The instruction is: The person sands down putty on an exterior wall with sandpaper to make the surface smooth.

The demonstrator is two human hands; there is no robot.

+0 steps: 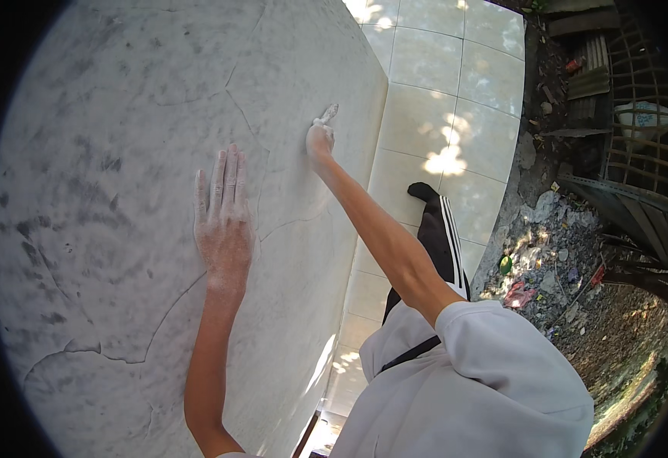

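My left hand rests flat against a grey-white plastered wall, its fingers stretched out and coated in white dust. It holds nothing that I can see, and its thumb is hidden. Farther along, near the wall's edge, my right hand is closed around a small dust-covered object. One end of that object sticks out past the fingers; its kind is unclear. Thin cracks branch across the plaster around the left hand, and dark smudges mark the surface to its left.
Pale floor tiles run along the wall's base, under my dark-clad leg. Beyond their edge lies rough ground with rubble and litter. A lattice frame and corrugated sheets stand at the far right.
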